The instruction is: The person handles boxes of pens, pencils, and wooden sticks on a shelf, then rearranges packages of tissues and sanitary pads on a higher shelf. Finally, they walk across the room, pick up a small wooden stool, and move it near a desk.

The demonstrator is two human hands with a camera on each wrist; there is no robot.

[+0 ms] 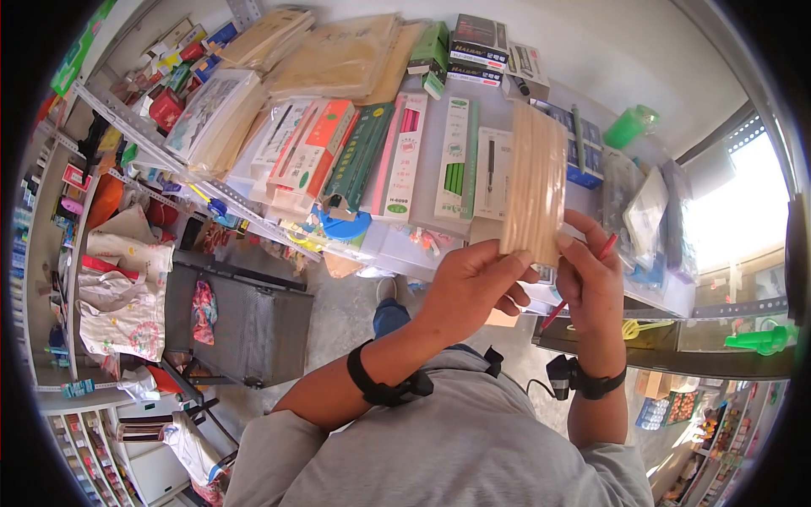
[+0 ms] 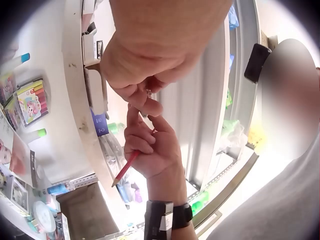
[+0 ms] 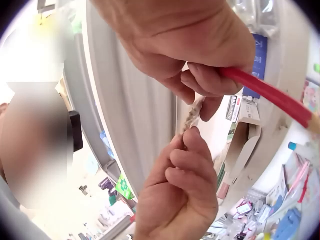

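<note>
Both hands hold up a flat, clear-wrapped pack of pale wooden sticks (image 1: 536, 182) by its near edge, in front of the shelf. My left hand (image 1: 477, 283) pinches the left corner between thumb and fingers. At the right corner, my right hand (image 1: 589, 275) pinches the same edge. A red pencil (image 3: 275, 95) is also tucked in the right hand's curled fingers, its sharpened end sticking out in the left wrist view. Seen end-on in the right wrist view, the pack (image 3: 192, 116) is a thin row of stick ends between both hands' fingertips.
Pencil boxes (image 1: 404, 156) stand in rows on the shelf, with paper packets (image 1: 334, 55) behind. Dark boxes (image 1: 478, 51) and a green cup (image 1: 629, 127) stand farther right. A dark folding chair (image 1: 253, 321) is on the floor at left.
</note>
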